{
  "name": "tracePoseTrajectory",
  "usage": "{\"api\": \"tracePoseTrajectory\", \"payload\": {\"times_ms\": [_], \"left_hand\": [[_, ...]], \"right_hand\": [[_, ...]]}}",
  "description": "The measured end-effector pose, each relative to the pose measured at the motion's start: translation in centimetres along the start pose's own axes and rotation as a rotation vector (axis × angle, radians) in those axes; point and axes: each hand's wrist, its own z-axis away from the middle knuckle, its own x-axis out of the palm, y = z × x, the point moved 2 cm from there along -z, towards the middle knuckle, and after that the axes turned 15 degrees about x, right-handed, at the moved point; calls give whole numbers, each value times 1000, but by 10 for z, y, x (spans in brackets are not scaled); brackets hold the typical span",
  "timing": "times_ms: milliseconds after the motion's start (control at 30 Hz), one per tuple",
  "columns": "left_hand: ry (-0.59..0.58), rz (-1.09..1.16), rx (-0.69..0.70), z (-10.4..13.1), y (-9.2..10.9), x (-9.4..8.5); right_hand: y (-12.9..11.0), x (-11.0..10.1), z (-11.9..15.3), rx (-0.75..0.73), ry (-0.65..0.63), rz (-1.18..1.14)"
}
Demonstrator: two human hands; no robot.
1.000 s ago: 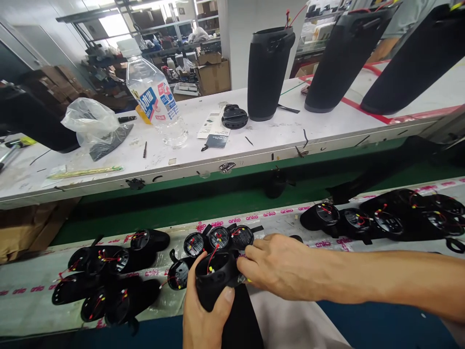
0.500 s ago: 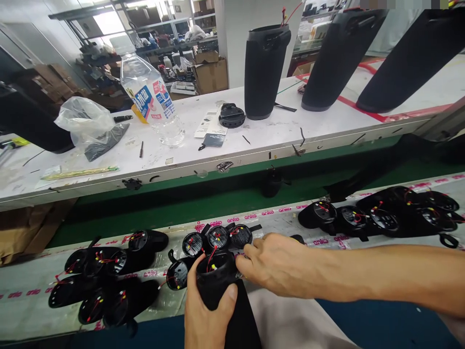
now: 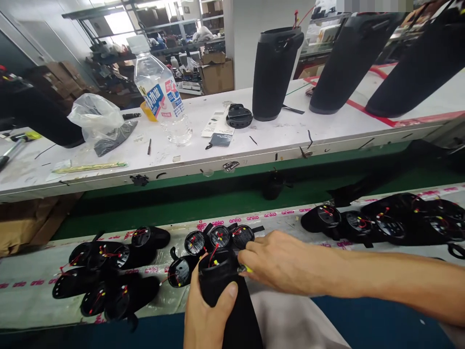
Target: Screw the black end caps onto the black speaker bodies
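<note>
At the lower centre of the frame, the left hand point(image 3: 208, 310) is wrapped around a black fabric-covered cylinder point(image 3: 220, 287) just below its open rim, the fingers clamped on its side and the thumb across the front. The cylinder leans, its mouth toward the top of the frame, with red wires and a pale yellow connector point(image 3: 216, 263) showing inside. Against the rim's right side, the right hand point(image 3: 271, 259) has its fingers closed on a small yellow-marked item point(image 3: 248, 269), mostly hidden. Similar open cylinders lie grouped left, centre and right on the lower worktop point(image 3: 29, 261), which carries pink-lettered tape. Along the upper worktop point(image 3: 196, 152) are a clear bottle point(image 3: 160, 94), a plastic bag point(image 3: 96, 116), a round black part point(image 3: 239, 116) and an upright cylinder point(image 3: 272, 77).
</note>
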Motion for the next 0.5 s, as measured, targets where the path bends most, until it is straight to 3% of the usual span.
{"api": "tracePoseTrajectory", "payload": {"times_ms": [167, 500], "left_hand": [[32, -117, 7, 0, 13, 5], [10, -160, 8, -2, 20, 7]], "right_hand": [[-5, 11, -1, -50, 54, 84], [-1, 8, -1, -83, 2, 135]]}}
